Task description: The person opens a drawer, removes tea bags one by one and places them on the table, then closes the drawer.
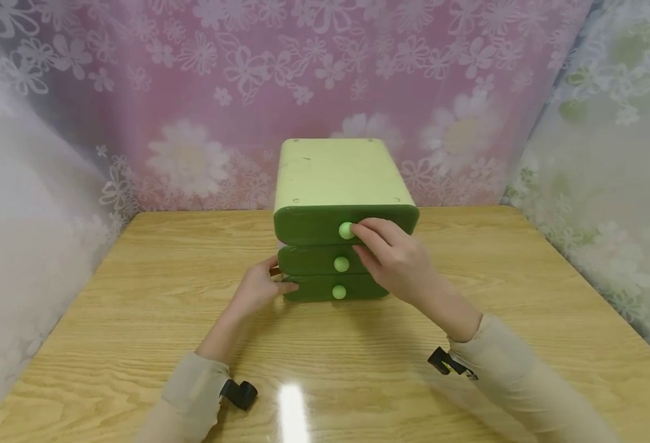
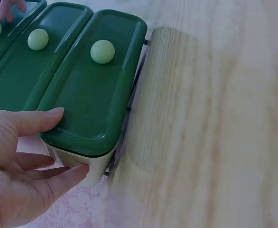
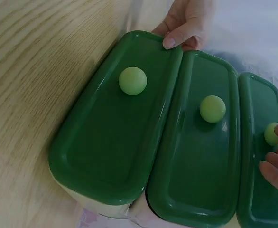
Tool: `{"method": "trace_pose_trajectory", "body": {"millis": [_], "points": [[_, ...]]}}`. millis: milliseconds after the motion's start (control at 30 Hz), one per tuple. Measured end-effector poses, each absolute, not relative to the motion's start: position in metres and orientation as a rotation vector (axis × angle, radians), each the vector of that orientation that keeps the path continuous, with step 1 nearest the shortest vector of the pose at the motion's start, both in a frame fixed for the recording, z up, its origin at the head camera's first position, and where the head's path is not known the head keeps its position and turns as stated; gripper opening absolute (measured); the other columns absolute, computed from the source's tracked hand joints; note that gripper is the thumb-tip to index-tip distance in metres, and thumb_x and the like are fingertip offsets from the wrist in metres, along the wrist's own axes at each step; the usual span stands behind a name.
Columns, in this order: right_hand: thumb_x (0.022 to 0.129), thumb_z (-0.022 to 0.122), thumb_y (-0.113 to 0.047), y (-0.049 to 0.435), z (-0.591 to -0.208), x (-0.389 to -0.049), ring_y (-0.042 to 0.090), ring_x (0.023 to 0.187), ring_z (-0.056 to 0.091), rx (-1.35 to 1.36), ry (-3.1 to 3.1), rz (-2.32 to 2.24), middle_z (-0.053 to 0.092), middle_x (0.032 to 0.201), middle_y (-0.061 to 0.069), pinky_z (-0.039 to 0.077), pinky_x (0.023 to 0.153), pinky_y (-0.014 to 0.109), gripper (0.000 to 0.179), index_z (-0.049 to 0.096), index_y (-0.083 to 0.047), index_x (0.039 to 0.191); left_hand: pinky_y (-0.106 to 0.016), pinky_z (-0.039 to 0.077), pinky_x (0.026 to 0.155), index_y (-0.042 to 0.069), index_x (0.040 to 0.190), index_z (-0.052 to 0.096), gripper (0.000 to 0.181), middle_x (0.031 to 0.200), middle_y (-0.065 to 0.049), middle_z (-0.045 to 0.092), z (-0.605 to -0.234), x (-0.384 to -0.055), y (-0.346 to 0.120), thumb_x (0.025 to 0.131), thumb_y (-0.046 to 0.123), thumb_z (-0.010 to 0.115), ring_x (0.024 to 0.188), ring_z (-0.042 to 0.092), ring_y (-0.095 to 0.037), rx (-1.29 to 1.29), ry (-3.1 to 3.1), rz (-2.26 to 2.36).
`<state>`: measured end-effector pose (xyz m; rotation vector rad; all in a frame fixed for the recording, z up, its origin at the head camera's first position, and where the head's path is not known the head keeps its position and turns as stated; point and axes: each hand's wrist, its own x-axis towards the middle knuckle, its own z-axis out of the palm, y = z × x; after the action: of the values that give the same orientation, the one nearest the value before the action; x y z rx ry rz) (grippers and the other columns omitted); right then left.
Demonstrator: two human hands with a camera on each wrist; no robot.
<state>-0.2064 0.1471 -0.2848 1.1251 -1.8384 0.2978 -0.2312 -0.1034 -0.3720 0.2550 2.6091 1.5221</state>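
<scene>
A small three-drawer cabinet with a pale yellow-green body stands on the table, its dark green drawer fronts facing me. Each front has a round light green knob. My right hand is at the top drawer, fingertips on its knob; part of the grip is hidden. Low on the cabinet's left side, my left hand grips the corner, its thumb pressed on the bottom drawer's front and its fingers against the side. The middle knob and bottom knob are untouched.
The wooden table extends around the cabinet. A pink flowered curtain hangs behind it, with pale flowered cloth at the right. Black wrist straps with devices sit on both sleeves.
</scene>
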Motion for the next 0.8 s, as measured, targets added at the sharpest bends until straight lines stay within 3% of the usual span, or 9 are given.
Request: {"method": "trace_pose_trajectory", "body": {"millis": [133, 300, 533, 800], "points": [[0.078, 0.069, 0.001, 0.139, -0.286, -0.211, 0.029, 0.080, 0.061, 1.124, -1.809, 0.222, 0.059, 0.098, 0.019, 0.053, 0.060, 0.034, 0.026, 0.064, 0.003, 0.104, -0.047, 0.040, 0.096, 0.009, 0.136, 0.046, 0.065, 0.130, -0.014, 0.052, -0.370, -0.230, -0.105, 0.078, 0.016, 0.074, 0.123, 0.045, -0.032, 0.257, 2.608, 1.510], [0.091, 0.053, -0.003, 0.130, -0.286, -0.217, 0.030, 0.073, 0.060, 1.141, -1.793, 0.180, 0.057, 0.096, 0.020, 0.050, 0.050, 0.034, 0.016, 0.065, 0.004, 0.099, -0.047, 0.040, 0.096, 0.007, 0.139, 0.042, 0.069, 0.131, -0.014, 0.051, -0.369, -0.229, -0.106, 0.078, 0.016, 0.074, 0.123, 0.045, -0.032, 0.253, 2.585, 1.517], [0.078, 0.063, 0.006, 0.127, -0.284, -0.217, 0.030, 0.073, 0.059, 1.134, -1.826, 0.185, 0.056, 0.092, 0.021, 0.053, 0.057, 0.034, 0.016, 0.064, 0.006, 0.094, -0.047, 0.040, 0.096, 0.007, 0.139, 0.042, 0.068, 0.131, -0.014, 0.051, -0.372, -0.230, -0.105, 0.079, 0.015, 0.073, 0.123, 0.045, -0.032, 0.269, 2.589, 1.505], [0.073, 0.068, 0.008, 0.127, -0.281, -0.218, 0.029, 0.073, 0.059, 1.157, -1.832, 0.198, 0.056, 0.090, 0.020, 0.053, 0.062, 0.034, 0.019, 0.063, 0.008, 0.092, -0.045, 0.040, 0.096, 0.005, 0.132, 0.050, 0.059, 0.129, -0.012, 0.053, -0.364, -0.234, -0.108, 0.078, 0.014, 0.073, 0.120, 0.048, -0.031, 0.280, 2.607, 1.445]]}}
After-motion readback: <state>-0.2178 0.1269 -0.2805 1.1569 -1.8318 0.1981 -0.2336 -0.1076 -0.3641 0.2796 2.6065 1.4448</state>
